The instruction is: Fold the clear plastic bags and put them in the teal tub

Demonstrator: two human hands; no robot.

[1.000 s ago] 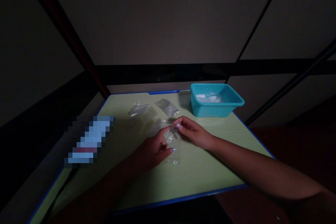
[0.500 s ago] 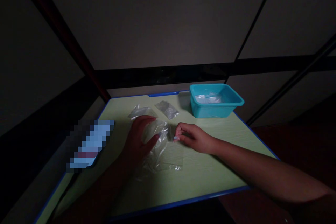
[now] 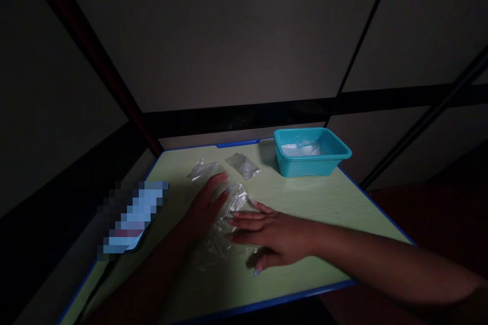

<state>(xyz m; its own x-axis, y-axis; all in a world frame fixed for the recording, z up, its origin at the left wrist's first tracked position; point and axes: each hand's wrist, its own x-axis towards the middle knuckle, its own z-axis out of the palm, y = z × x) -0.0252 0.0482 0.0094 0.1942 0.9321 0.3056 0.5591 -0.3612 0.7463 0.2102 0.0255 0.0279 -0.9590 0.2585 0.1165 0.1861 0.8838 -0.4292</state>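
Observation:
A clear plastic bag (image 3: 237,197) lies crinkled on the pale green table (image 3: 305,203), partly covered by both hands. My right hand (image 3: 267,233) rests flat over the bag's right side, fingers spread and pointing left. At the bag's upper left is my left hand (image 3: 208,203), thumb and fingers apart in a curve; whether it presses on the plastic is hard to see in the dim light. Just beyond it lies another clear bag (image 3: 206,168). A folded clear packet (image 3: 243,165) sits a little to the right of that one.
A turquoise plastic basket (image 3: 310,165) stands at the table's far right corner, with clear plastic inside. On the left lies a phone (image 3: 141,213), its screen blurred out, with a dark cable (image 3: 95,277) running toward me. Cabinet panels (image 3: 236,45) rise behind the table's blue edge.
My right hand has gone from a pinch beside the bag to lying flat with fingers spread on it, lower and nearer me. My left hand has shifted only slightly.

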